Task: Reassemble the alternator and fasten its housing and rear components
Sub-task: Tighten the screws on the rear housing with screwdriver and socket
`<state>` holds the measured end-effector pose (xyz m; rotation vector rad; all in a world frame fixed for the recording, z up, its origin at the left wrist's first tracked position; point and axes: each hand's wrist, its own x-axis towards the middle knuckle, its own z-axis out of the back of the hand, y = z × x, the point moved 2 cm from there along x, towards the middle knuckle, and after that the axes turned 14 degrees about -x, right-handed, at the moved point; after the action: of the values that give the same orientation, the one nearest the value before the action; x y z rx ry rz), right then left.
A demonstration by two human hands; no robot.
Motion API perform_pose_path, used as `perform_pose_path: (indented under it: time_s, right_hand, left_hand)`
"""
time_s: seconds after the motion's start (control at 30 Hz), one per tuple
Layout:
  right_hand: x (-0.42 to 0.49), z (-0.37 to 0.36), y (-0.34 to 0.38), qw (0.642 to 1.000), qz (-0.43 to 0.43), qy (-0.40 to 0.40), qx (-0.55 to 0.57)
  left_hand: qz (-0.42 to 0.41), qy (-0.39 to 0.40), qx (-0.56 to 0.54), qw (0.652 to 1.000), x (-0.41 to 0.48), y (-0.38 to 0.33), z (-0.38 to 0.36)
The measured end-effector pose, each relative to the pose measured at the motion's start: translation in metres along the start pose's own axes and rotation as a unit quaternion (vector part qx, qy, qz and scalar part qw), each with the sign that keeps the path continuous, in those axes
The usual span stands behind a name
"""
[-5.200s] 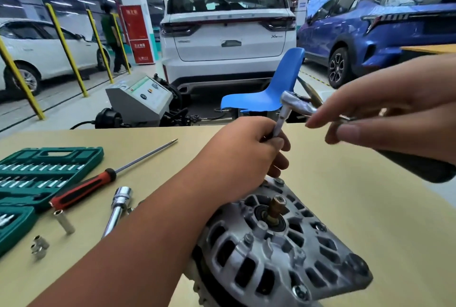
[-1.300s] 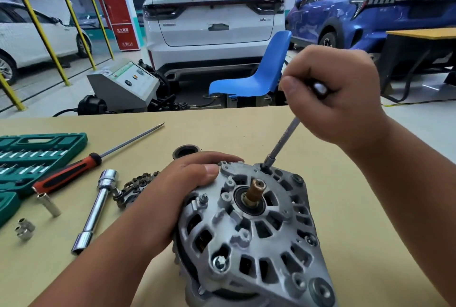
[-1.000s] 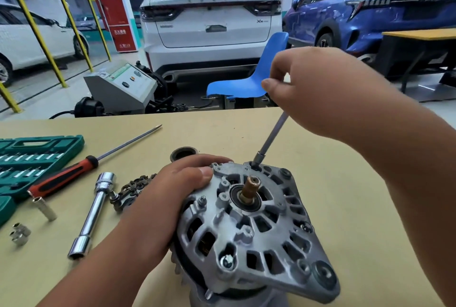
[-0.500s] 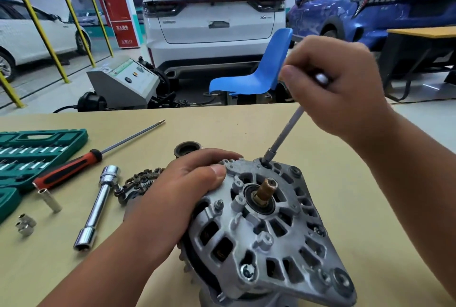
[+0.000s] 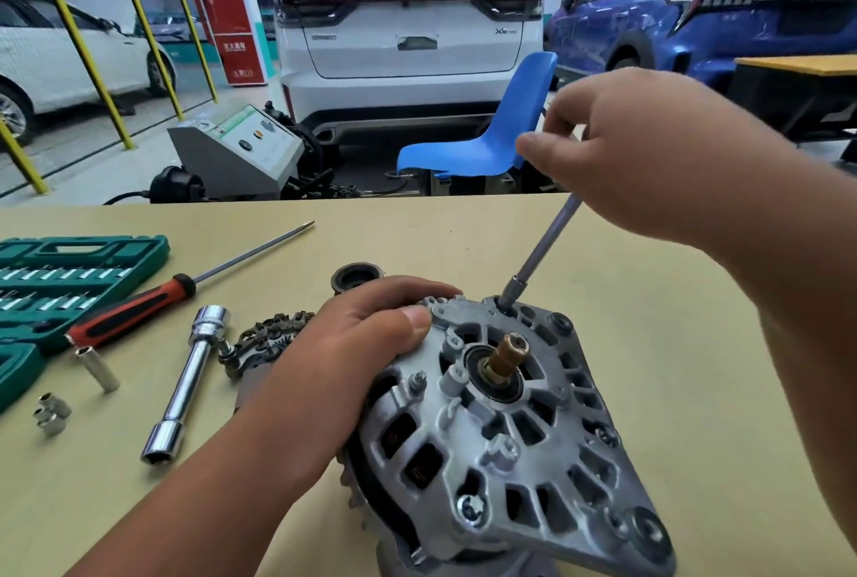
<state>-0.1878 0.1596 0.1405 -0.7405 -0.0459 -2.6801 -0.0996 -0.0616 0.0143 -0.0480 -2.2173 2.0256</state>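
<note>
Two hands engaged: left hand [image 5: 343,367] clasps the alternator [image 5: 510,437] by its rim on the table [image 5: 695,344]. It looks heavy, rigid metal. Right hand [image 5: 649,159] grips the socket driver [image 5: 542,251], tip seemingly seated at the housing's far edge.

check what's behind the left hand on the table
A dark round cap sits just beyond the left hand. The hand covers the cap's near edge and the alternator rim it grips.

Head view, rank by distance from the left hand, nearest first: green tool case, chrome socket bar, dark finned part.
1. Dark finned part: right beside the left hand, on its left.
2. Chrome socket bar: farther left on the table.
3. Green tool case: at the far left edge.
</note>
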Motion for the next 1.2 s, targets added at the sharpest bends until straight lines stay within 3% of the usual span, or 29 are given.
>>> perform_pose_path:
  time_s: [0.1, 0.27, 0.43, 0.57, 0.67, 0.73, 0.87, 1.03, 1.2]
  right_hand:
    - [-0.011, 0.013, 0.006, 0.999, 0.006, 0.029, -0.041]
    - [-0.017, 0.023, 0.017, 0.999, 0.029, 0.008, -0.02]
    - [-0.012, 0.017, 0.017, 0.991, 0.099, -0.076, 0.046]
    - [-0.014, 0.009, 0.01, 0.959, 0.193, -0.145, 0.151]
    - [-0.018, 0.004, 0.006, 0.942, 0.213, -0.18, 0.188]
    - [-0.016, 0.004, 0.007, 0.949, 0.206, -0.159, 0.178]
    - [-0.012, 0.016, 0.006, 0.985, 0.147, 0.01, 0.086]
    - [-0.024, 0.04, -0.001, 0.975, 0.151, 0.145, 0.074]
    - [-0.022, 0.035, -0.006, 0.97, 0.103, 0.164, 0.144]
  left_hand:
    - [-0.005, 0.002, 0.003, 1.0, 0.0, -0.002, -0.001]
    - [-0.005, 0.006, 0.004, 1.0, -0.001, -0.001, -0.001]
    - [-0.008, 0.013, 0.004, 1.0, 0.003, -0.001, 0.001]
    - [-0.009, 0.014, 0.005, 1.0, 0.004, 0.0, 0.001]
    - [-0.011, 0.015, 0.005, 1.0, 0.004, 0.0, 0.001]
    - [-0.013, 0.014, 0.003, 1.0, 0.004, -0.001, 0.001]
    - [-0.01, 0.016, -0.002, 1.0, 0.004, -0.002, 0.0]
    - [-0.01, 0.017, -0.006, 1.0, 0.003, -0.001, 0.0]
    - [-0.015, 0.017, -0.007, 1.0, 0.002, -0.003, -0.001]
